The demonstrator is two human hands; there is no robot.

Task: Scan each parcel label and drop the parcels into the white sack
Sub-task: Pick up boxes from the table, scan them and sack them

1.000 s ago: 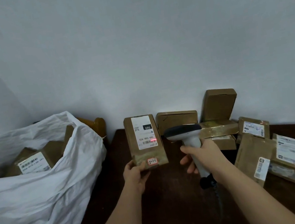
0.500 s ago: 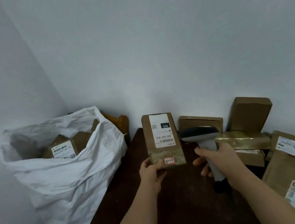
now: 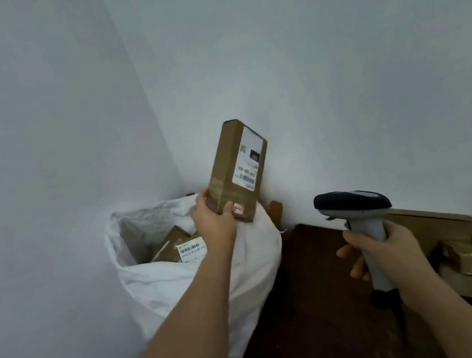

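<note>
Nearest, right hand clenched round the scanner, held upright over the dark desk, nose turned left and no longer aimed at any label; no red beam visible. Farther out on the left, left hand pinching the parcel by its lower end, thumb on the front face, label tilted up and to the right. Now swung left off the desk and raised above the rim of the sack, where half a second ago held upright in front of the scanner. Probably scanned, then, and on its way to the drop; only letting go left for this one. Inside the sack, other labelled parcels already lying. Beyond the scanner at the right edge, more boxes waiting against the wall, so several rounds likely left.
</note>
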